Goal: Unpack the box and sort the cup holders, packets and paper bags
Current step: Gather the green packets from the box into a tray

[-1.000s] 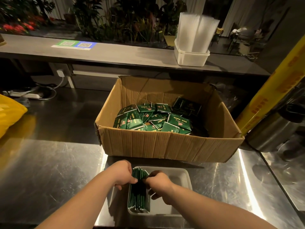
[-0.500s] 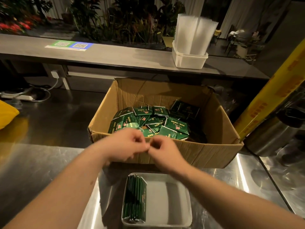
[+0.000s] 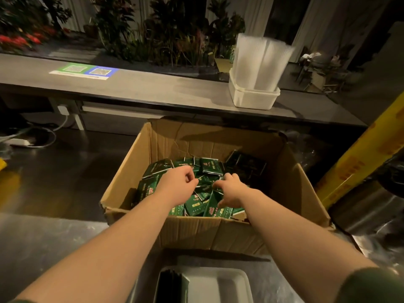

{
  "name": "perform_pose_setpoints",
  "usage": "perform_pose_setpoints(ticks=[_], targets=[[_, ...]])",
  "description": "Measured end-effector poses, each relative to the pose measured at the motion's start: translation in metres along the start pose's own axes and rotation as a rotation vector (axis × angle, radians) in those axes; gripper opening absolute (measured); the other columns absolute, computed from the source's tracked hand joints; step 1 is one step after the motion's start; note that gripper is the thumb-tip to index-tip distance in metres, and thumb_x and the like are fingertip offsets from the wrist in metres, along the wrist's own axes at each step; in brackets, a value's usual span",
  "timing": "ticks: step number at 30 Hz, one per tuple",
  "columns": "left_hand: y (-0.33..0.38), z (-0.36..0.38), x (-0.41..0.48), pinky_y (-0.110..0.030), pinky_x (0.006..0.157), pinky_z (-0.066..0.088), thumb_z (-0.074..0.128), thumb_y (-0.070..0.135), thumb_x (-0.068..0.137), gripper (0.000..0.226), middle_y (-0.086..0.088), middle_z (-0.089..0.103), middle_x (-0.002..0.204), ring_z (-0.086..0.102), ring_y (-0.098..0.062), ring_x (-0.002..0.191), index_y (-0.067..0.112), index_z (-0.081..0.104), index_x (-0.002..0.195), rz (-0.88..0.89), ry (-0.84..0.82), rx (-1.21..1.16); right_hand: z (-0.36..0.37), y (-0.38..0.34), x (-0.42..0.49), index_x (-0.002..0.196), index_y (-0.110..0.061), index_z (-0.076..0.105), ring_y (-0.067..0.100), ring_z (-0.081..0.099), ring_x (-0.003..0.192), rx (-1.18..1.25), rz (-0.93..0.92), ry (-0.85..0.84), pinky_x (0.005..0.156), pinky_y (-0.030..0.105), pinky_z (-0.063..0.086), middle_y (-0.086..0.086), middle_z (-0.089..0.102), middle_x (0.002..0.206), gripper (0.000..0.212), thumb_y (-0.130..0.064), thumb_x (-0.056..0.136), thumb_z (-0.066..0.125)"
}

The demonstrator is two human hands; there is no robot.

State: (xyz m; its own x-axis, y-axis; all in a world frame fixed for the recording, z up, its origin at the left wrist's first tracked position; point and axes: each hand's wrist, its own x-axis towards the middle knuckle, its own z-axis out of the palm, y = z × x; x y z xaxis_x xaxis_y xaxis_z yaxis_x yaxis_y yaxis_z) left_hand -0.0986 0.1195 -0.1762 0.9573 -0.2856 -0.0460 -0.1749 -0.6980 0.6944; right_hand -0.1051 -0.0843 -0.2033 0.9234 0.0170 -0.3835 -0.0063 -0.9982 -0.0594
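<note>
In the one cardboard box [image 3: 196, 232], right under both grips, lies a loose heap of green packets [image 3: 203, 195]. There are too many, overlapping, to count exactly, but well over a dozen show. The left grip [image 3: 177, 184] hangs over the left half of the heap with its fingers curled in. Whether a packet is caught inside it cannot be told. The right grip [image 3: 231, 191], just beside it and not touching it, has its fingers spread and bent down with the tips among the packets. It cannot be told whether it has hold of any.

Beyond the right grip, at the back of the box, sits a separate clump of darker packets [image 3: 247, 165]. Their number is unclear.

Nearer than both grips, below the forearms, one pale tray [image 3: 218, 285] rests on the steel surface [image 3: 43, 248]. A row of packets standing on edge [image 3: 172, 285] fills its left side. They are pressed too close to count.

Right of the right grip, outside the box, one yellow roll [image 3: 360, 162] leans, with a metal pot [image 3: 367, 206] beside it.

Far beyond the grips, an upper surface [image 3: 153, 90] carries one white tub [image 3: 253, 99] of clear plastic sleeves and a sheet with two code squares [image 3: 83, 72]. Plants [image 3: 170, 36] stand behind it.

Left of the left grip, well apart, lies a power strip [image 3: 21, 142] with cables.
</note>
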Motion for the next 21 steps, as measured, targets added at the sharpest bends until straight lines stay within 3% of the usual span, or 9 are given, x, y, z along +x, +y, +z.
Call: perform_pose_setpoints(ticks=[3, 6, 9, 12, 14, 17, 20, 21], targets=[[-0.004, 0.003, 0.006, -0.028, 0.060, 0.040, 0.064, 0.029, 0.098, 0.014, 0.006, 0.059, 0.067, 0.051, -0.013, 0.060, 0.025, 0.061, 0.086, -0.008, -0.057, 0.022, 0.006, -0.001, 0.012, 0.143, -0.028, 0.051, 0.031, 0.029, 0.133, 0.041, 0.008, -0.030, 0.109, 0.052, 0.042, 0.008, 0.038, 0.137, 0.071, -0.041, 0.082, 0.084], [-0.008, 0.004, 0.009, -0.033, 0.067, 0.050, 0.065, 0.031, 0.098, 0.009, 0.005, 0.062, 0.078, 0.056, -0.014, 0.069, 0.026, 0.060, 0.094, -0.018, -0.100, 0.026, 0.001, -0.001, 0.019, 0.113, -0.021, 0.065, 0.025, 0.048, 0.120, 0.331, -0.018, 0.041, 0.103, 0.050, 0.050, 0.005, 0.056, 0.121, 0.031, -0.030, 0.087, 0.080], [-0.012, 0.003, 0.009, -0.037, 0.085, 0.055, 0.068, 0.044, 0.095, 0.036, 0.006, 0.061, 0.101, 0.061, -0.012, 0.090, 0.026, 0.052, 0.121, -0.067, -0.192, -0.028, -0.009, 0.003, 0.011, 0.094, -0.012, 0.064, 0.026, 0.066, 0.102, 0.786, -0.050, 0.098, 0.094, 0.047, 0.057, 0.007, 0.068, 0.103, 0.009, -0.015, 0.093, 0.072], [-0.010, 0.000, 0.005, -0.034, 0.094, 0.053, 0.074, 0.048, 0.090, 0.061, 0.010, 0.057, 0.125, 0.059, -0.012, 0.109, 0.028, 0.045, 0.140, -0.103, -0.318, -0.166, -0.025, 0.002, -0.002, 0.089, -0.011, 0.059, 0.017, 0.064, 0.085, 1.118, -0.169, 0.118, 0.079, 0.034, 0.057, 0.005, 0.064, 0.086, 0.013, -0.003, 0.094, 0.068], [-0.010, -0.001, 0.003, -0.034, 0.096, 0.052, 0.079, 0.037, 0.089, 0.054, 0.011, 0.059, 0.126, 0.060, -0.011, 0.113, 0.025, 0.053, 0.134, -0.099, -0.325, -0.307, -0.039, -0.005, -0.007, 0.088, -0.010, 0.060, 0.011, 0.062, 0.076, 1.163, -0.292, 0.109, 0.073, 0.027, 0.053, 0.000, 0.062, 0.078, 0.015, 0.001, 0.092, 0.068], [-0.008, -0.005, 0.001, -0.049, 0.099, 0.056, 0.077, 0.021, 0.090, 0.023, 0.000, 0.075, 0.108, 0.070, -0.019, 0.105, 0.022, 0.067, 0.111, -0.123, -0.248, -0.472, -0.058, -0.022, -0.011, 0.087, -0.009, 0.062, 0.013, 0.060, 0.076, 1.210, -0.406, 0.091, 0.071, 0.023, 0.051, 0.001, 0.063, 0.078, 0.013, 0.003, 0.091, 0.068], [-0.005, -0.008, -0.001, -0.056, 0.101, 0.052, 0.066, 0.011, 0.096, 0.012, -0.008, 0.076, 0.104, 0.070, -0.028, 0.102, 0.016, 0.069, 0.107, -0.194, -0.202, -0.588, -0.059, -0.025, -0.004, 0.091, -0.012, 0.067, 0.015, 0.063, 0.082, 1.363, -0.272, 0.236, 0.073, 0.025, 0.054, 0.001, 0.068, 0.086, 0.006, -0.009, 0.096, 0.068], [-0.005, -0.010, -0.001, -0.058, 0.101, 0.051, 0.060, 0.009, 0.099, 0.012, -0.012, 0.075, 0.104, 0.070, -0.031, 0.099, 0.013, 0.068, 0.107, -0.231, -0.195, -0.665, -0.053, -0.020, 0.001, 0.094, -0.013, 0.067, 0.015, 0.064, 0.083, 1.293, -0.169, 0.308, 0.075, 0.026, 0.055, 0.001, 0.069, 0.090, 0.003, -0.013, 0.097, 0.067]])
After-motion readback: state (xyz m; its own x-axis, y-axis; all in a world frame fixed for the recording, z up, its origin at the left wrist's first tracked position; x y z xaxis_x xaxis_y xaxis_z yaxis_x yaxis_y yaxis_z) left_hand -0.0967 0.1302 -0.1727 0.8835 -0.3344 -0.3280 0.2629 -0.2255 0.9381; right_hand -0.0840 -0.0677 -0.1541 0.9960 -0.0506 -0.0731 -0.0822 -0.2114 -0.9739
